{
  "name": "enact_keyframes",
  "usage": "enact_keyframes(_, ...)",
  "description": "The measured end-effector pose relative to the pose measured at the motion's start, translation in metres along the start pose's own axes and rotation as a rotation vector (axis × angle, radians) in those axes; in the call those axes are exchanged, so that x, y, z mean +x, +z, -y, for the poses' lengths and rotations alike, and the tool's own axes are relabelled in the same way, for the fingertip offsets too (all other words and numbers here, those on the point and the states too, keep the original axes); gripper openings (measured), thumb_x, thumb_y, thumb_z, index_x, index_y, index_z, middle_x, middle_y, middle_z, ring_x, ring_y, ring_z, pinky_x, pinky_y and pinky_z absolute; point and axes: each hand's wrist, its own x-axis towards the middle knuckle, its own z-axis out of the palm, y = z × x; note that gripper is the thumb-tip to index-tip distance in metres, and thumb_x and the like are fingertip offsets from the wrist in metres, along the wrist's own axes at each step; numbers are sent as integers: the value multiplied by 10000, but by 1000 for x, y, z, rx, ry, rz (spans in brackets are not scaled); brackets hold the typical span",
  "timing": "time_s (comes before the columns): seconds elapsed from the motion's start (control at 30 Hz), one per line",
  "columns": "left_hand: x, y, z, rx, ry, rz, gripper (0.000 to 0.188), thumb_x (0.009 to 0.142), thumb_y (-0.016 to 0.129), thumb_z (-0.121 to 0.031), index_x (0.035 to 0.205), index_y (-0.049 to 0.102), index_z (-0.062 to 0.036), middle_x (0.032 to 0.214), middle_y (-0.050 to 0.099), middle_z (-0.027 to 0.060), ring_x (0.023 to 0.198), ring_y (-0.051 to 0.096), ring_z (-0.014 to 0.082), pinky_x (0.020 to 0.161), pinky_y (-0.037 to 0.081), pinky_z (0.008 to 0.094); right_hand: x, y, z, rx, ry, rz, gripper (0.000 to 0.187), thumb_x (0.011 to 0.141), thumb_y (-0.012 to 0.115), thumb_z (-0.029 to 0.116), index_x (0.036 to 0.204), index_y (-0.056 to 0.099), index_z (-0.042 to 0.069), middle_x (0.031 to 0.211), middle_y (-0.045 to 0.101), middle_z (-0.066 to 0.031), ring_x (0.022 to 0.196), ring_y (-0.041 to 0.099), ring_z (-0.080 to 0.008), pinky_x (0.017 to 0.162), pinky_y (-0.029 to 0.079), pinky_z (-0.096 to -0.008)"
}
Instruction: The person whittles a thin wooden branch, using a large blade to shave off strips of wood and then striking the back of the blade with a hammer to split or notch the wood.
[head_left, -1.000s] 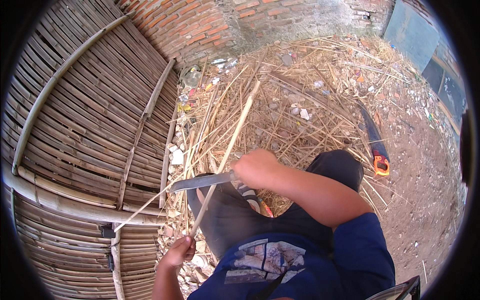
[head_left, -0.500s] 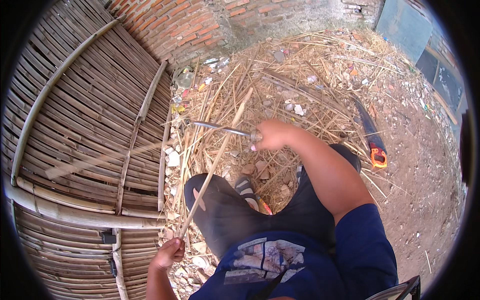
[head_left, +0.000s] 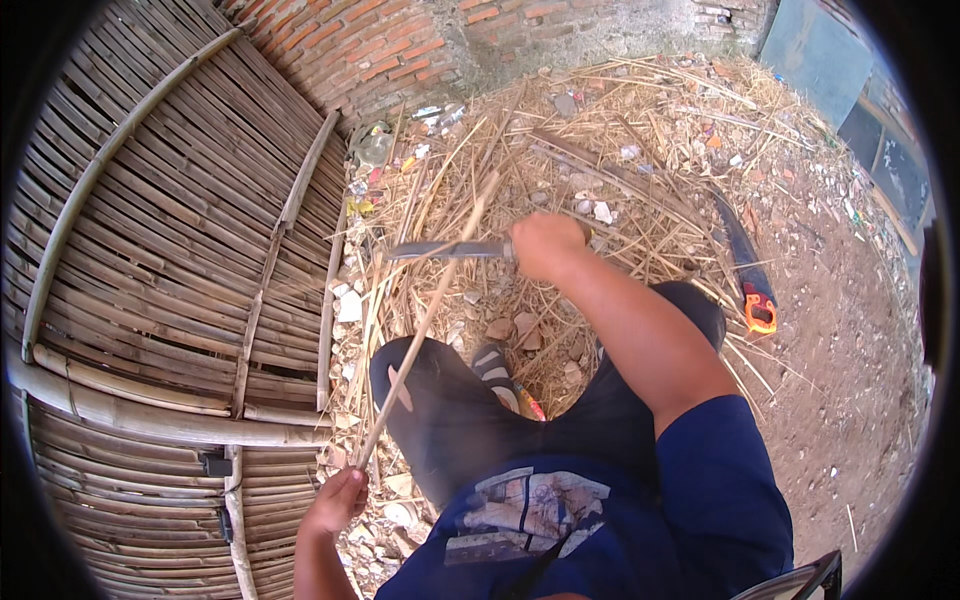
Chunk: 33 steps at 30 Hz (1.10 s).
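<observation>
My left hand (head_left: pixel 340 498) is closed around the lower end of a long, thin bamboo strip (head_left: pixel 425 325). The strip slants up and away past my left knee toward the straw-covered ground. In my right hand (head_left: pixel 548 245) is the handle of a machete (head_left: pixel 440 250), its blade pointing left with the broad side showing. The blade crosses the strip near its far end; whether it touches the strip I cannot tell.
A slatted bamboo panel (head_left: pixel 170 230) fills the left side. Dry bamboo shavings and rubble (head_left: pixel 610 160) cover the ground ahead, up to a brick wall (head_left: pixel 400 50). To the right lies a handsaw (head_left: pixel 745 260) with an orange handle. Blue-grey boards (head_left: pixel 815 55) lean at the far right.
My right hand has lifted slightly and turned the machete, so its blade shows broad instead of edge-on. A pale blurred streak over the bamboo panel is gone. My left hand keeps its grip.
</observation>
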Motion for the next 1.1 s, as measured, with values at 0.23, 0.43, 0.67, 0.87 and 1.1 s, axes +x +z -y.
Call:
enact_keyframes(0.23,13,1,14,-131,-14,0,317,1089,488,-370,877,500,-134,658,329,-66,521,267,76,478,214,262,0,4,-6,274,-121,127,296,852,740,205,1127,736,97,1061,737,-173,991,722,-301,845,580,-418)
enact_keyframes(0.43,18,5,14,-129,17,42,347,1096,462,-402,883,510,-132,637,326,-56,510,261,69,477,223,250,-22,-1,14,156,-75,-26,239,873,693,175,1105,714,125,982,733,-136,926,729,-315,781,589,-460)
enact_keyframes(0.67,18,12,9,-114,88,27,346,1098,468,-386,878,502,-121,641,342,-55,521,285,66,474,228,248,-42,3,55,-58,-324,-22,249,866,677,189,1112,685,149,891,726,-122,861,734,-300,711,599,-453)
enact_keyframes(0.87,7,9,-4,99,49,-125,347,1103,455,-373,863,493,-125,655,371,-59,541,309,69,487,279,255,7,2,-10,-85,-2,16,302,859,728,211,1129,702,78,990,734,-149,936,726,-306,770,599,-444)
enact_keyframes(1.1,14,6,11,-32,-5,-91,302,1099,475,-344,881,516,-138,674,381,-62,572,332,64,514,276,246,7,12,-26,275,-161,1,365,845,783,303,1112,712,64,1031,724,-154,998,704,-345,839,560,-481)
